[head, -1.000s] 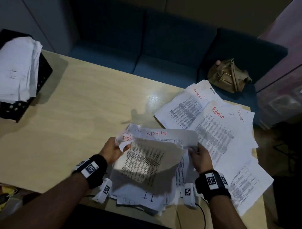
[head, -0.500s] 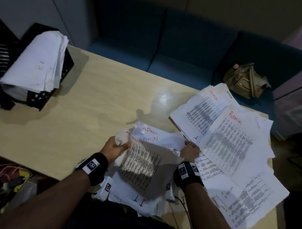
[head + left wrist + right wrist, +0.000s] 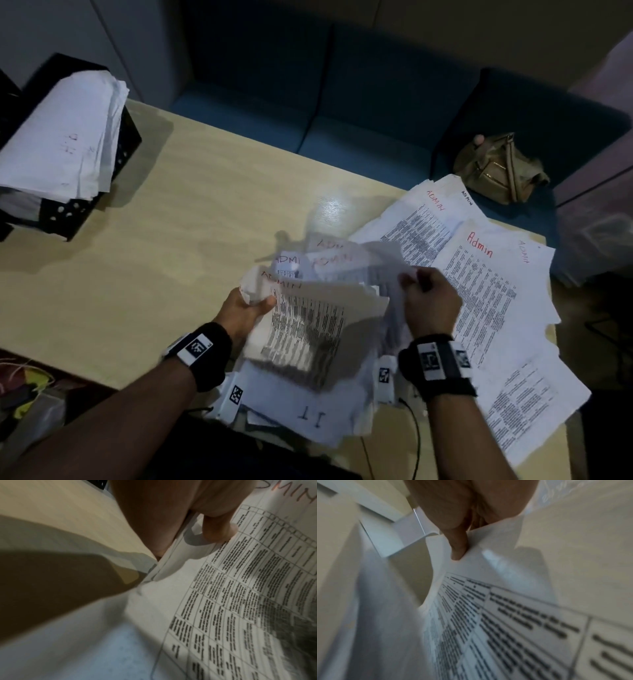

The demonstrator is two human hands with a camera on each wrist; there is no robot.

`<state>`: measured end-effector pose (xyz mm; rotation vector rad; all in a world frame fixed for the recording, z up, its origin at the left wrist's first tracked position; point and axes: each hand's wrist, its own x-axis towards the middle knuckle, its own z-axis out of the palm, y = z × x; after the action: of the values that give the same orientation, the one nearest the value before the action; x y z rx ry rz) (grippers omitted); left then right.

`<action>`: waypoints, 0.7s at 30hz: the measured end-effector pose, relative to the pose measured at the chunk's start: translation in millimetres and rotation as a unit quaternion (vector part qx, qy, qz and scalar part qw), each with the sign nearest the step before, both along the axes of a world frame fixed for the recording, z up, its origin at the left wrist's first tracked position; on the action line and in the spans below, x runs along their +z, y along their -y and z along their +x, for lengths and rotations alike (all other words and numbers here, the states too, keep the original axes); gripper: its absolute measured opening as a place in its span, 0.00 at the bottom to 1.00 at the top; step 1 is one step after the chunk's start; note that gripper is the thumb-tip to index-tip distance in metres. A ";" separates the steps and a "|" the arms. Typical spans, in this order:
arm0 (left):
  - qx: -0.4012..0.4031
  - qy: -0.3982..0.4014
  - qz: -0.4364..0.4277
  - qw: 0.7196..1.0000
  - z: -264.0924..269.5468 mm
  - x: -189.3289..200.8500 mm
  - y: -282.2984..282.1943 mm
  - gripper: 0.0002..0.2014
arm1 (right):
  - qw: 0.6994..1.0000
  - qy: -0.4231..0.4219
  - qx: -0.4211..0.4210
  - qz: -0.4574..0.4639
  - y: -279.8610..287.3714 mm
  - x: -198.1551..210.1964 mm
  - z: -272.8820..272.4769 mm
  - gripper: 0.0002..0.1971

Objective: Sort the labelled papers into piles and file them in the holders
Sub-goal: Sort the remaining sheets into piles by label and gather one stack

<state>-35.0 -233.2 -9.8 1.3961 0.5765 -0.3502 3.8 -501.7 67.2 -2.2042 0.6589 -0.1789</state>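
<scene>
Two hands, left hand point(image 3: 245, 310) and right hand point(image 3: 432, 301), each pinch one ADMIN sheet point(image 3: 308, 329).

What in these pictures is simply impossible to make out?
- Printed tables on the sheaf of papers: too small and dim in the head view, blurred in both wrist views.
- Sheet pinched by the right hand: its label is motion-blurred in the head view.
- Faint writing on the papers in the black holder: too small to read.
- Left hand: fingers hidden under the sheaf.
</scene>
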 end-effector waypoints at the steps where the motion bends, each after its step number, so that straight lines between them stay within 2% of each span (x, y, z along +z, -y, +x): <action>1: 0.003 0.002 0.004 1.000 2.5 -1.5 4.8 0.10 | 0.999 0.030 0.003 -0.011 10.1 9.3 3.2 0.06; 4: -0.030 0.014 0.020 0.999 9.2 2.0 21.4 0.08 | 0.994 0.103 0.010 -0.030 35.2 36.1 6.9 0.03; 9: -0.056 0.013 0.018 0.998 19.3 13.4 33.5 0.08 | 0.985 0.170 0.014 0.002 59.0 69.3 -1.3 0.10; 12: -0.059 0.001 0.035 0.998 24.4 9.9 23.9 0.07 | 0.982 0.185 0.047 -0.005 69.9 68.8 -2.6 0.12; 16: -0.048 0.002 0.075 0.996 27.5 5.0 17.8 0.06 | 0.982 0.188 0.018 -0.005 78.0 51.3 -0.6 0.06; 19: -0.022 -0.007 0.079 0.997 28.2 4.2 13.5 0.01 | 0.966 0.258 -0.006 0.007 72.9 56.2 -1.2 0.09; 21: -0.019 -0.001 0.093 0.995 28.3 3.1 11.6 0.07 | 0.954 0.300 -0.007 -0.018 75.3 67.3 -1.1 0.12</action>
<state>-6.8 -244.9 -6.7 1.5881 0.5962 -0.3346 2.8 -577.0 134.4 -2.0218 0.3264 -0.8344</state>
